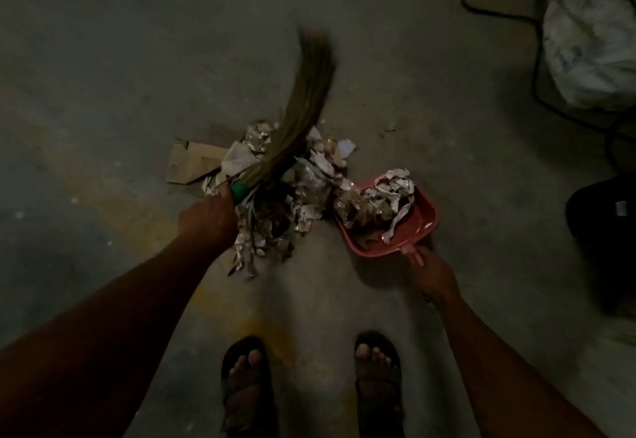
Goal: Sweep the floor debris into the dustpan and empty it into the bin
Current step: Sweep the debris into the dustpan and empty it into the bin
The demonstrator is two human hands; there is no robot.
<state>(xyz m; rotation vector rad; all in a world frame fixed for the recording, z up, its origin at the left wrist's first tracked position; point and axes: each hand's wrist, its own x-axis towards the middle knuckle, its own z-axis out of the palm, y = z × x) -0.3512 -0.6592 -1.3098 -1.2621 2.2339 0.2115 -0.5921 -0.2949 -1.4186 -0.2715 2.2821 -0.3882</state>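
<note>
We gripped the broom [303,121] at its green collar with the left hand [210,214], fingers wrapped round it; the bristles were blurred, so their tip position was uncertain. The right hand [432,274] closed on the handle of the red dustpan [421,221], partly filled. The debris pile [275,203] lay on the floor just left of the pan's mouth. We judged the paper and foil scraps light and springy, the cardboard [192,166] stiffer. Open floor lay ahead; a cable [533,59] and white bag [592,31] crowded the right.
</note>
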